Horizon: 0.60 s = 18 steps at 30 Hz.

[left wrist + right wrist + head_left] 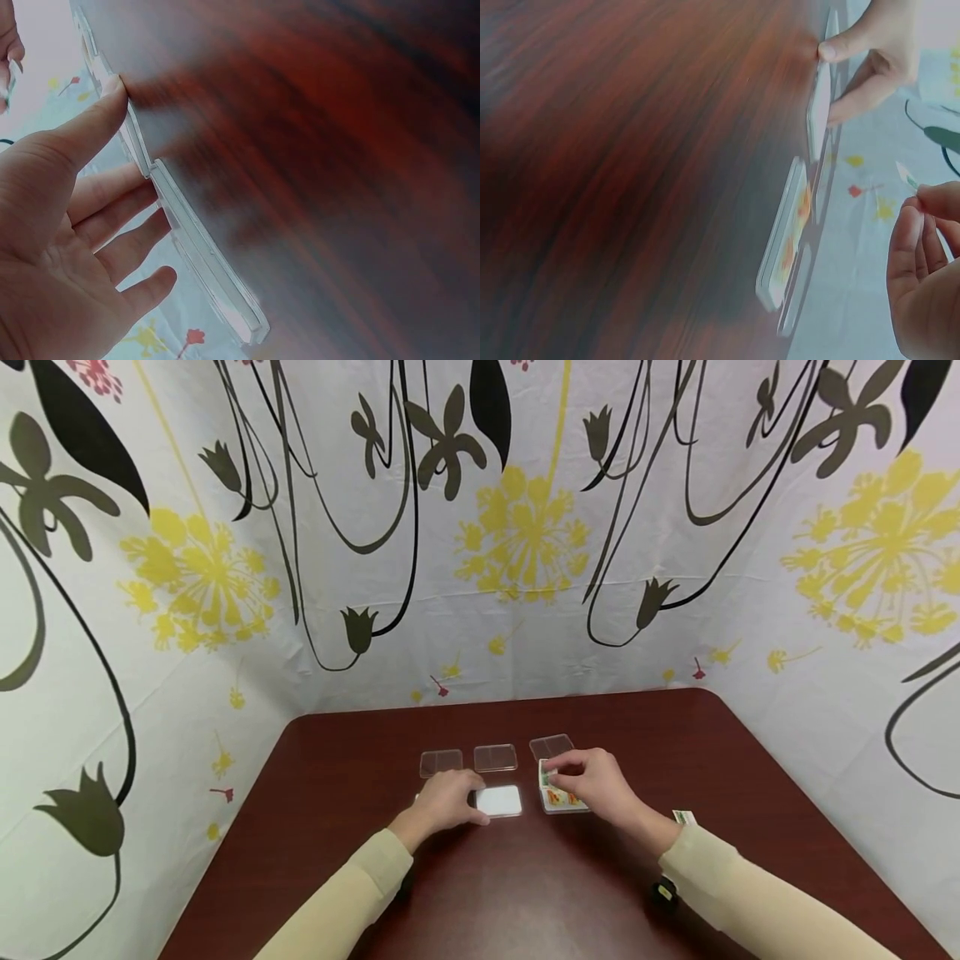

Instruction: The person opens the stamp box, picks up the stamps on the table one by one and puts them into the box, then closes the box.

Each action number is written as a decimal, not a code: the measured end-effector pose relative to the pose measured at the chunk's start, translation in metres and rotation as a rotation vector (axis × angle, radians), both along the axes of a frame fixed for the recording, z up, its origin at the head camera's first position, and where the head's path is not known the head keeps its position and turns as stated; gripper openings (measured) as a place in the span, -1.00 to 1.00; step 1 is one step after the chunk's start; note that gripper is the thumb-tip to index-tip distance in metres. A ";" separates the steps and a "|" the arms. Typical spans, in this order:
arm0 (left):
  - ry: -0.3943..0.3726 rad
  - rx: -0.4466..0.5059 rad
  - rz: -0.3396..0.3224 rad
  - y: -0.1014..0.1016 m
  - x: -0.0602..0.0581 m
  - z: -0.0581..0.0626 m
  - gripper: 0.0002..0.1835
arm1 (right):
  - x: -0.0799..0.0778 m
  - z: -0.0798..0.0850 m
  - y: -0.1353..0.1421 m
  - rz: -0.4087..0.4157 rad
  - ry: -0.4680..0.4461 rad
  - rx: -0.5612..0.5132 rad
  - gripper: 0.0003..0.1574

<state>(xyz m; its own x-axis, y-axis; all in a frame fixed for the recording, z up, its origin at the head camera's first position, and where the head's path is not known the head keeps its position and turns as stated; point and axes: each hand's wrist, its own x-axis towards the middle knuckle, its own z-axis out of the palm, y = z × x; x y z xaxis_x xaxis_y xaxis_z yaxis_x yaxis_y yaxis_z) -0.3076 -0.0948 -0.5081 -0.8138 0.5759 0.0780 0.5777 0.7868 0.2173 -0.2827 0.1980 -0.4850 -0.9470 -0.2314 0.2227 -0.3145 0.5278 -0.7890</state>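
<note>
My left hand [448, 800] holds a flat clear case with a white top [500, 801] at its left side, thumb at the near edge and index finger at the far edge. In the left wrist view the other fingers [120, 255] hang behind a second clear case [210, 262]. Thumb and fingertips of my right hand [600, 783] pinch a small white-and-green card [906, 175], raised above the table. Just below it lies a case [784, 232] with orange-and-yellow pictured cards, partly covered by the right hand in the head view.
Behind the cases lie three clear plastic lids, at left [441, 763], middle [495, 757] and right [551, 746]. A small white-and-green piece [684, 817] shows beside the right wrist. The dark red table [517, 893] ends at a flower-patterned curtain [510, 652].
</note>
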 end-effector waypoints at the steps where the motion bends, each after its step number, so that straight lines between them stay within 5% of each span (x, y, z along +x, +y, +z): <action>1: 0.001 -0.001 0.000 0.000 0.000 0.000 -0.41 | -0.001 -0.001 -0.005 0.000 0.002 0.006 -0.74; 18: -0.019 -0.010 0.006 0.002 -0.002 0.000 -0.43 | -0.021 -0.028 -0.060 0.021 0.029 0.158 -0.75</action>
<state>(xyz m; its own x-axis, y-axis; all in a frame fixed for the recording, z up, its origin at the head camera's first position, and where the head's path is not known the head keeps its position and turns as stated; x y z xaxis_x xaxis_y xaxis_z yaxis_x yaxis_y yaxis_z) -0.3098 -0.0928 -0.5077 -0.8187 0.5714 0.0565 0.5684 0.7927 0.2203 -0.3036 0.1378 -0.5130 -0.9352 -0.2857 0.2094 -0.3486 0.6375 -0.6871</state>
